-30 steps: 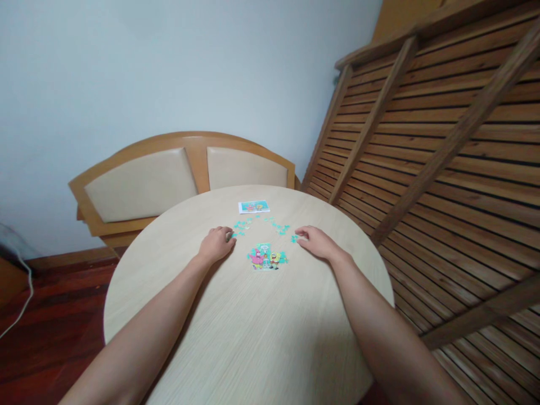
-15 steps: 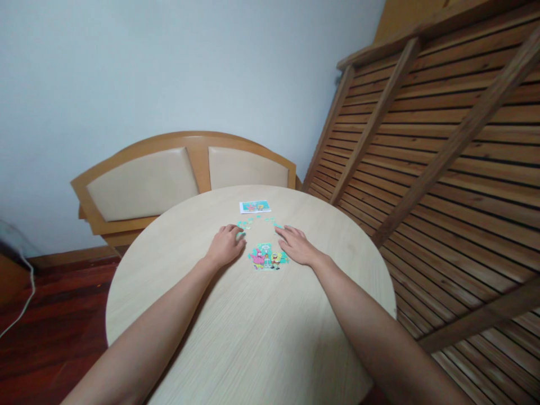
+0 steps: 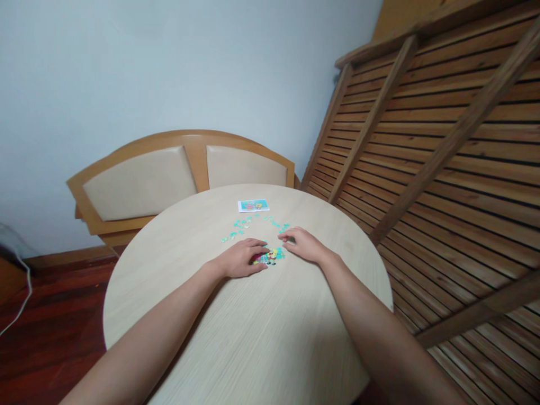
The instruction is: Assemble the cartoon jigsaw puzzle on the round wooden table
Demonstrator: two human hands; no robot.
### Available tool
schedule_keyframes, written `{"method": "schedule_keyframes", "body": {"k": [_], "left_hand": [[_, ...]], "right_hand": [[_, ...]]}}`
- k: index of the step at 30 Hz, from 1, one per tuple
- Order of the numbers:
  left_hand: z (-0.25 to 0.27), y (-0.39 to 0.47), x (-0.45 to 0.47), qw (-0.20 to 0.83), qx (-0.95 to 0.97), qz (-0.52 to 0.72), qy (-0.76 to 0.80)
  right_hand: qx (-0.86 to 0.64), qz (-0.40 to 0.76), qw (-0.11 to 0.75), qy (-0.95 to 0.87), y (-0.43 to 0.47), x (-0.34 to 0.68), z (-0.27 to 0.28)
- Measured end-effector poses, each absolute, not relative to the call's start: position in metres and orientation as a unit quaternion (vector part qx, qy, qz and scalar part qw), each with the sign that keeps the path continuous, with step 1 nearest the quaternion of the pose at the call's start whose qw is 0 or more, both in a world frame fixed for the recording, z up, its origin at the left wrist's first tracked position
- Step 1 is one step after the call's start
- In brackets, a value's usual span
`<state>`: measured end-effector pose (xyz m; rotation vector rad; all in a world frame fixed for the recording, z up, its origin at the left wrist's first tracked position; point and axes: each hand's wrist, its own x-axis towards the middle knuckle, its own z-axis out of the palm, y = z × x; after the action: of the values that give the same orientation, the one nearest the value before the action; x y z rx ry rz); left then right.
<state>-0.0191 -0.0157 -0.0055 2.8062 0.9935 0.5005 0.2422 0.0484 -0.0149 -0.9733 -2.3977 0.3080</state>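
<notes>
A partly joined jigsaw puzzle (image 3: 276,255) with cartoon figures on turquoise lies on the round table (image 3: 253,337). My left hand (image 3: 243,259) rests over its left part, fingers spread and thumb along the near edge, hiding the pink figure. Just right of the puzzle's upper edge is my right hand (image 3: 306,245), its fingers bent and a small gap between thumb and index finger; I see nothing held there. Loose turquoise puzzle pieces (image 3: 239,225) lie scattered beyond my left hand, and more loose pieces (image 3: 276,224) lie near my right fingertips.
Farther back on the table lies a picture card (image 3: 253,206) with the same cartoon scene. A padded wooden headboard (image 3: 196,160) stands behind the table against the wall. A slatted wooden panel (image 3: 422,157) leans along the right side. A white cable (image 3: 28,287) hangs at the left.
My left hand has moved right onto the puzzle, uncovering loose pieces behind it. My right hand has shifted slightly right, with its fingers more bent.
</notes>
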Motion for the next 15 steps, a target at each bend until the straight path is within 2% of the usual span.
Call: {"method": "schedule_keyframes", "body": {"k": [8,15], "left_hand": [[-0.014,-0.005,-0.034,0.018,0.911,0.175,0.372],[-0.014,-0.006,-0.03,0.028,0.909,0.182,0.373]], "right_hand": [[-0.39,0.193,0.224,-0.872,0.044,0.253,-0.005],[-0.413,0.267,0.19,-0.85,0.046,0.265,-0.004]]}}
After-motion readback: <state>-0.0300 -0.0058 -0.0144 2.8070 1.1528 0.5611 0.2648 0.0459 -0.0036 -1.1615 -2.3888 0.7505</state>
